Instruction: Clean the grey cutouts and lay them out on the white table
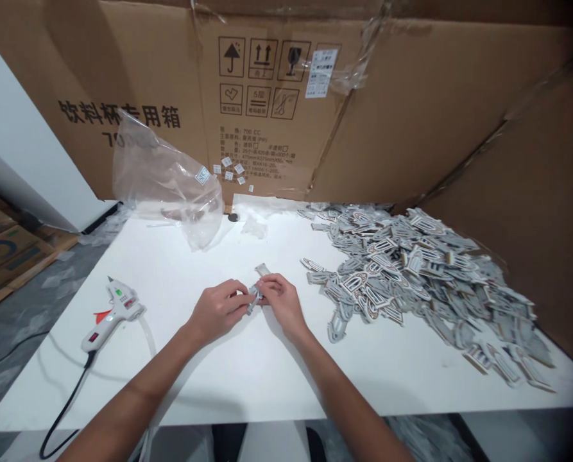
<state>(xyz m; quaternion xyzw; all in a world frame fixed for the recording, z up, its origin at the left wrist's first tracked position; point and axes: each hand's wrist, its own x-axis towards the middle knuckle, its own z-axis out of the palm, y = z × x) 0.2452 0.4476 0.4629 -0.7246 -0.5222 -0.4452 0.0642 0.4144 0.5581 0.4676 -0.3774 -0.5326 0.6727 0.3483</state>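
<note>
Where the forearms converge near the centre of the frame, the left hand (219,309) and the right hand (282,300) meet over a small grey piece (254,299), thin and angular, partly hidden by the fingers. The left hand's grip is drawn to a narrow pinch, thumb and fingertips on the piece's left side; the right hand's grip is similarly narrow, its curled fingers on the right side. A flat grey tab (262,269) shows just above the right fingers; whether it belongs to the same piece cannot be told.

Below spreads the smooth, matte white counter (171,276). Across its right half sprawls a jagged heap of flat cutouts (401,269), grey and white with brownish edges, many of them long with pointed or arched ends and slotted outlines. At the left lies a glue gun (113,314) of pale hard plastic, with a tapered nozzle, an orange-red trigger and a black cord. In the upper left, a thin, glossy, wrinkled clear bag (165,173) leans against printed brown cardboard (276,141), whose seams carry shiny tape. Small square white stickers (229,176) dot the board, and a crumpled translucent scrap (254,228) lies beneath them on the counter.
</note>
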